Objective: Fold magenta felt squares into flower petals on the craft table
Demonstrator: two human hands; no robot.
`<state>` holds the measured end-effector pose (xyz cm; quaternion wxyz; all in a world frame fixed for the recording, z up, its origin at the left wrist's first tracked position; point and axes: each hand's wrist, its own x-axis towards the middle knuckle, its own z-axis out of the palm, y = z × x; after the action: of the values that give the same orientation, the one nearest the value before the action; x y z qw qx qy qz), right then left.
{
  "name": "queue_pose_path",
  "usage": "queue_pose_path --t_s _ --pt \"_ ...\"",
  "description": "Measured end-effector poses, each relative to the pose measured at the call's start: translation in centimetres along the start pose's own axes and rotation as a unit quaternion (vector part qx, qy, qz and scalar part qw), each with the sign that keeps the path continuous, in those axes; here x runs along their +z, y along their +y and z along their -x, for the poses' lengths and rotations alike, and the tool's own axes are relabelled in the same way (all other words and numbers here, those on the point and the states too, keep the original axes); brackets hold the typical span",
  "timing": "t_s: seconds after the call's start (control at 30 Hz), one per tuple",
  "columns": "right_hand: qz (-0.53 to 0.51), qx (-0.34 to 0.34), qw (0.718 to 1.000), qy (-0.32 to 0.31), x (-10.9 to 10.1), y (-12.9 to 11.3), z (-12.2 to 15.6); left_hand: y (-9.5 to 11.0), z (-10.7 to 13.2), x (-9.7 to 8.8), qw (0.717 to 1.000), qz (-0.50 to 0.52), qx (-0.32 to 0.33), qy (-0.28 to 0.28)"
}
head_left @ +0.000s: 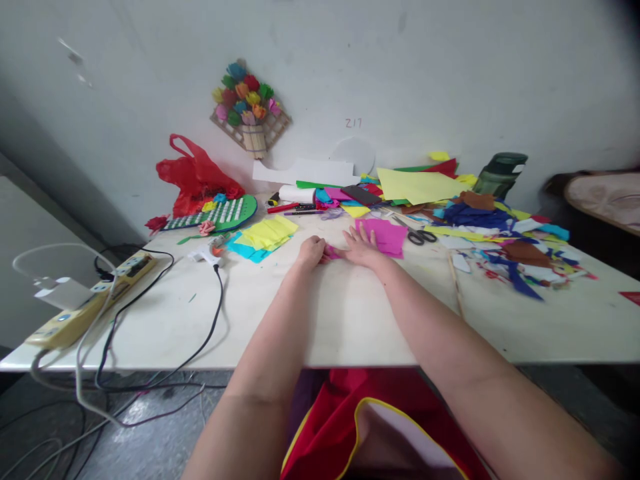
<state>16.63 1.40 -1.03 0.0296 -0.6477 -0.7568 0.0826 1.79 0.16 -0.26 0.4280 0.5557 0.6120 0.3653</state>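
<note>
Midway across the surface (350, 320), left grip (311, 252) pinches the near corner of a pink sheet (387, 237); right grip (361, 245) lies spread on it. Folding seems barely begun; scissors (423, 236) lie just right.

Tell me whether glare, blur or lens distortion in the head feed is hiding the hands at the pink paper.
Head view: soft, even light, no glare on the table; same view: the wide lens stretches the forearms and darkens the top right corner; same view: left hand and right hand at the pink paper are sharp but small, so the left hand's grip is unclear.
</note>
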Motion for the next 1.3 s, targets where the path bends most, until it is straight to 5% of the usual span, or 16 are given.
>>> queue_pose_path --t_s 0.17,0.7,1.3 --pt "0.001 0.004 1.0 -0.03 -0.4 0.0 0.3 0.1 0.1 0.0 1.0 -0.005 -0.001 0.007" --pt "0.008 -0.061 0.997 0.052 -0.2 -0.7 1.1 0.1 0.1 0.0 1.0 0.01 -0.015 0.019" --pt "-0.02 -0.031 0.998 -0.059 -0.9 -0.7 1.2 0.5 0.8 -0.5 1.0 -0.001 0.006 0.01"
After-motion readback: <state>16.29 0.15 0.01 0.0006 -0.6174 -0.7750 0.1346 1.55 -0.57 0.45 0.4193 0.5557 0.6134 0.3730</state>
